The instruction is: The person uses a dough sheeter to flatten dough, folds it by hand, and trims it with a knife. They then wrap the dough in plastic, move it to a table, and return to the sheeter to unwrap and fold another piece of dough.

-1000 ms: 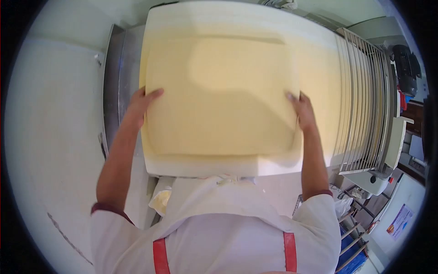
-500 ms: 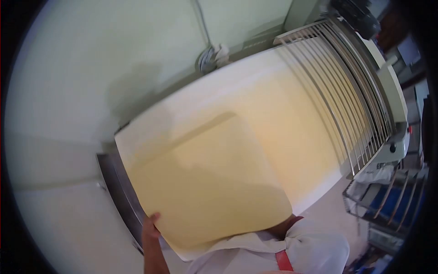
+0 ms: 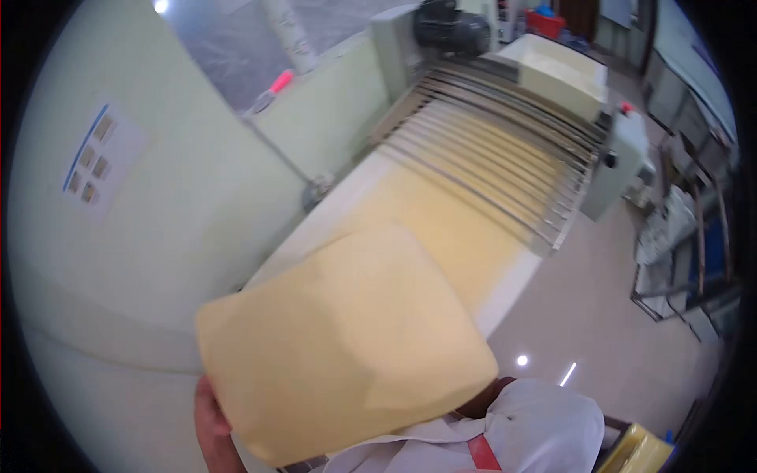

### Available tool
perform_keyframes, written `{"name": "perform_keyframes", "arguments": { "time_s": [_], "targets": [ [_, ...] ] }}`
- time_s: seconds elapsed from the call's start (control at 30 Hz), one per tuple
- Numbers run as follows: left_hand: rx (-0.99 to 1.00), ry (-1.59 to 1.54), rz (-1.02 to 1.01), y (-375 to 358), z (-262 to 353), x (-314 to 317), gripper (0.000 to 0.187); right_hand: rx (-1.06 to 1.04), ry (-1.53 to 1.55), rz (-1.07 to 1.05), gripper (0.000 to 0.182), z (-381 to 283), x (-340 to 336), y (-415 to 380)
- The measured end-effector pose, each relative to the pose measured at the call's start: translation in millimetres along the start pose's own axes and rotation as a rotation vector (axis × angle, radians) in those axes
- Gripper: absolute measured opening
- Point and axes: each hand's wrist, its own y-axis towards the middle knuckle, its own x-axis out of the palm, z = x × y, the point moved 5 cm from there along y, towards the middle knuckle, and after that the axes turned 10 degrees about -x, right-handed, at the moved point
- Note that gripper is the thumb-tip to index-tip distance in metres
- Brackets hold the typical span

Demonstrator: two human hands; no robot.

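Observation:
A large pale-yellow dough sheet (image 3: 347,339) with rounded corners is lifted in front of me, over the near end of the dough sheeter's belt (image 3: 505,315). My left hand (image 3: 211,406) grips its left edge, with the fingers partly behind it. At the sheet's lower right corner only a bit of my right arm (image 3: 485,400) shows. The sheet and my white sleeve hide my right hand, so its fingers cannot be seen.
The sheeter's metal bar guard (image 3: 481,173) crosses the belt's far part, with a motor (image 3: 453,31) and a cream bin (image 3: 556,75) beyond. A wall (image 3: 158,260) runs along the left. A metal rack (image 3: 670,296) stands at the right.
The dough sheet has come up off the belt and moved left, with my left hand still on its edge. My view has turned, showing more of the sheeter's far end.

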Motion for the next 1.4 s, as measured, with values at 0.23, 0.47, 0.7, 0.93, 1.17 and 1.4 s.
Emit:
{"name": "perform_keyframes", "arguments": {
  "time_s": [0.23,0.47,0.7,0.93,1.17,1.4],
  "targets": [
    [0.031,0.076,-0.422,-3.9,-0.4,148.8,0.056,-0.078,-0.067,0.243,0.058,-2.3,-151.1,-80.4],
    [-0.139,0.217,-0.727,65.8,-78.0,383.4,0.056,-0.216,0.008,0.543,0.059,-46.7,-346.1,-151.5],
    [-0.311,0.492,-1.102,83.1,-162.8,632.7,0.056,-0.313,0.205,0.944,0.059,-41.5,-479.4,-261.3],
    [-0.398,0.748,-1.401,34.5,-242.8,855.0,0.056,-0.236,0.607,1.288,0.059,45.6,-548.2,-339.6],
    [-0.508,0.995,-1.686,-41.1,-348.4,1106.4,0.056,-0.215,1.103,1.615,0.059,73.2,-623.0,-382.5],
    [-0.631,1.287,-1.933,-181.3,-459.7,1265.7,0.057,-0.378,1.548,1.854,0.060,45.0,-693.4,-428.2]
  ]
}}
